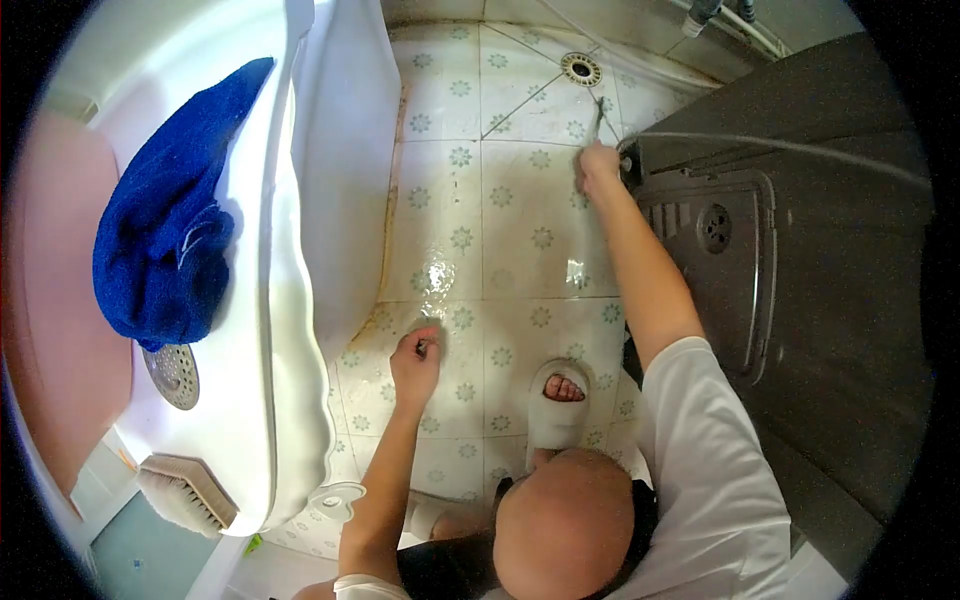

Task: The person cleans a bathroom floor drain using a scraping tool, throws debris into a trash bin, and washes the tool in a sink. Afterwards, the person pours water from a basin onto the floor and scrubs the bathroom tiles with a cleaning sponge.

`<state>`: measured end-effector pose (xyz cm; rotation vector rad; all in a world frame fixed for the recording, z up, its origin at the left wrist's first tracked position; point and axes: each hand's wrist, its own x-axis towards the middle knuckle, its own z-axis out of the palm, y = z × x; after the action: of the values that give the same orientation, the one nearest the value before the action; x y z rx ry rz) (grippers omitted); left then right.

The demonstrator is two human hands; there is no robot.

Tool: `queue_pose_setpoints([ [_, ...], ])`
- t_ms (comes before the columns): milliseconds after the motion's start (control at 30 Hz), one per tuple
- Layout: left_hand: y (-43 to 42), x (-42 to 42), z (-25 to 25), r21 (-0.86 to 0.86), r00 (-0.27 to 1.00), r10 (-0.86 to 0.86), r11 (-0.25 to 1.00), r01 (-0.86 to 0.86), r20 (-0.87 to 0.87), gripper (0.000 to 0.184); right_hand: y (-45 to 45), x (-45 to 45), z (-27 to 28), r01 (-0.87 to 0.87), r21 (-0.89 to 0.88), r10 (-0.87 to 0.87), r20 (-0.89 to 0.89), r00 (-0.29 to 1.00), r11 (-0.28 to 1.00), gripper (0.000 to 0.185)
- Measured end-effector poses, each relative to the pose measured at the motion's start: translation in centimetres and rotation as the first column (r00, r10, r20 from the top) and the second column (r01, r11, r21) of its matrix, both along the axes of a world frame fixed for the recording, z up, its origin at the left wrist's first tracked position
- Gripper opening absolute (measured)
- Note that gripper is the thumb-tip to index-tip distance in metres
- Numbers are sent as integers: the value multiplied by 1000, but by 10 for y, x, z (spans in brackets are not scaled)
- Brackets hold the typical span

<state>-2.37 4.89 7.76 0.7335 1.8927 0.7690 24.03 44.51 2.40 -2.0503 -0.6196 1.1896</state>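
Note:
My right hand (600,168) is closed round the handle of a thin brush (600,118), whose far end points toward the round floor drain (581,69). Lower in the view, my left hand (417,360) is curled over the patterned floor tiles (510,255), its fingers bent together; whether anything is inside them is too small to tell. Wet, shiny patches lie on the tiles just beyond my left hand.
At the left, a white basin (245,400) holds a blue towel (170,220), with a scrubbing brush (187,492) at its near edge. A dark appliance (830,250) stands close to my right arm. A pale hose (780,142) crosses it. My slippered foot (557,410) is below.

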Motion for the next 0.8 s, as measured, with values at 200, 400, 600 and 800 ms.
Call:
queue_pose_setpoints([
  [200,-7,2,-6,64,999,35,997,-34,-12,24,31,-22,-21,-373,-52,361,403,841,926,40],
  [400,-3,-4,0,29,999,-2,1000,3,-35,26,-6,2,4,-600,-97,521,617,590,794,47],
  [600,-17,0,2,110,937,-292,942,316,-189,20,-112,-17,-12,-912,-76,857,381,346,402,33],
  [800,-68,-53,35,-11,724,-646,748,664,-241,21,-170,-8,-18,-725,152,664,311,680,671,40],
])
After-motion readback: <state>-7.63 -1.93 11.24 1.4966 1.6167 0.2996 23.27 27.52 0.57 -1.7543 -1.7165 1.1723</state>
